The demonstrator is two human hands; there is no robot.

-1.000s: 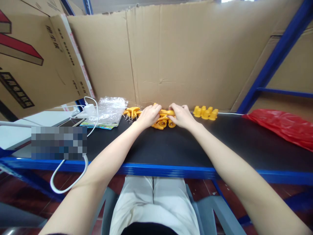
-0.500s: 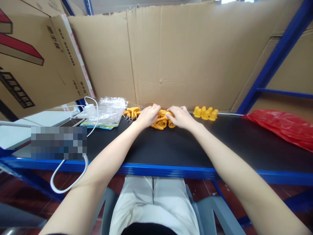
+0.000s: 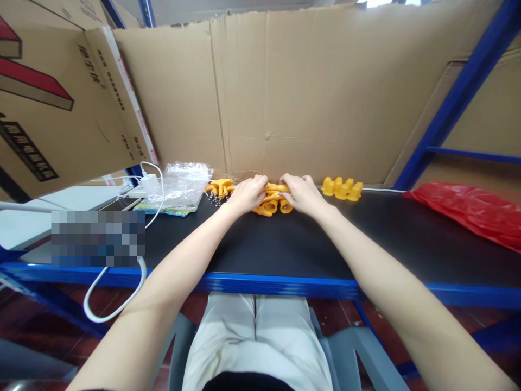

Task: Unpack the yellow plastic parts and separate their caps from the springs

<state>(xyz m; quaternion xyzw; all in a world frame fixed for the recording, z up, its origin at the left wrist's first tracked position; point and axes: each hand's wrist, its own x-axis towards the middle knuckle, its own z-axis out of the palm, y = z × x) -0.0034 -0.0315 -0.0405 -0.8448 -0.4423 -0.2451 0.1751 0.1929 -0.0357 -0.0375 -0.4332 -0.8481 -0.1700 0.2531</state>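
My left hand (image 3: 247,196) and my right hand (image 3: 302,194) face each other near the back of the black tabletop. Between them they grip a yellow plastic piece (image 3: 277,188), the left at one end and the right at the other. Its ends are hidden under my fingers. Just below lie more yellow plastic parts with round hollow ends (image 3: 272,207), close to my left fingertips. Left of my left hand, a heap of branched yellow parts (image 3: 220,187) sits beside small shiny metal pieces (image 3: 213,197), too small to make out.
Several yellow cup-shaped pieces (image 3: 342,188) stand right of my right hand. A clear plastic bag (image 3: 179,182), white cables with a plug (image 3: 150,183) and a flat pale device (image 3: 24,225) are at left. A red plastic bag (image 3: 468,212) lies right; a cardboard wall (image 3: 325,98) rises behind.
My right fingers and thumb have shifted slightly on the yellow plastic piece, and more of it shows between my hands. My left hand stays nearly in place.
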